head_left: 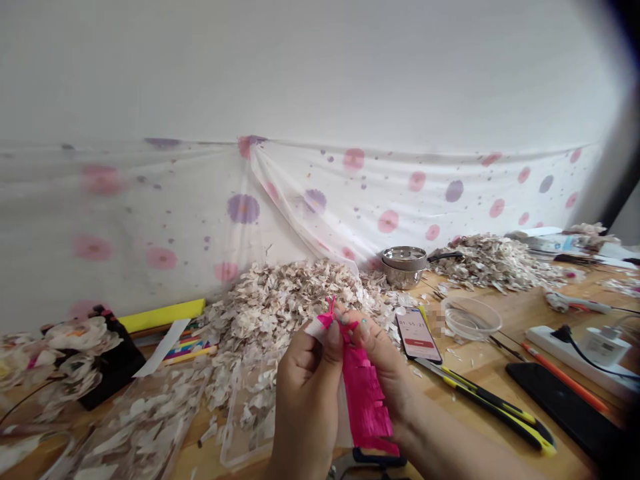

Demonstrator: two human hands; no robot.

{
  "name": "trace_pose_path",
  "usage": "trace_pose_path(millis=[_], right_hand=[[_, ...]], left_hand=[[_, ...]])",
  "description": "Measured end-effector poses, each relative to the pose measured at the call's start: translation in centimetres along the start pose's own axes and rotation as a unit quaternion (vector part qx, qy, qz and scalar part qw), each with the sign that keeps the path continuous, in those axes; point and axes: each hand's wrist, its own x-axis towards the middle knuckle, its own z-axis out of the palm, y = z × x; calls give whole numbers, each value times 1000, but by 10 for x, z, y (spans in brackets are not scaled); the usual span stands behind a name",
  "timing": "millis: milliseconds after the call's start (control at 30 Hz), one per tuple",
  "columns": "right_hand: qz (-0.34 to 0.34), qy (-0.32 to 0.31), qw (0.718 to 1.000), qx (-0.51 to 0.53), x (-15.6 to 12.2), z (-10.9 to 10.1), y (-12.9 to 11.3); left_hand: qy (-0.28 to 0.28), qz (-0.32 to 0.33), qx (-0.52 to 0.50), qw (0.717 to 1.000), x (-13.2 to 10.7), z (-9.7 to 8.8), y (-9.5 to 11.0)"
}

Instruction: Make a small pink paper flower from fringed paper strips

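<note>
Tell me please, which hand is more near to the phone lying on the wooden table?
Right. The right hand is just left of the phone in the view; the left hand is farther left, across the pink crepe paper.

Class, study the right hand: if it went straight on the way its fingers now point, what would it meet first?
The right hand would first meet the fringed bright-pink paper strip it pinches, with the left hand just beyond, though depth is hard to judge from this view.
</note>
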Motion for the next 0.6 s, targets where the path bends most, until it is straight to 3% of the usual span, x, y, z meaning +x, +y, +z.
trace_pose_path(millis=[400, 600], right_hand=[[-3, -34, 999, 10, 2, -4, 3], [-11, -13, 1000, -4, 2, -4, 3]], left_hand=[[-8, 4, 7, 1000, 2, 1, 1], [2, -1, 6, 1000, 1, 1, -1]])
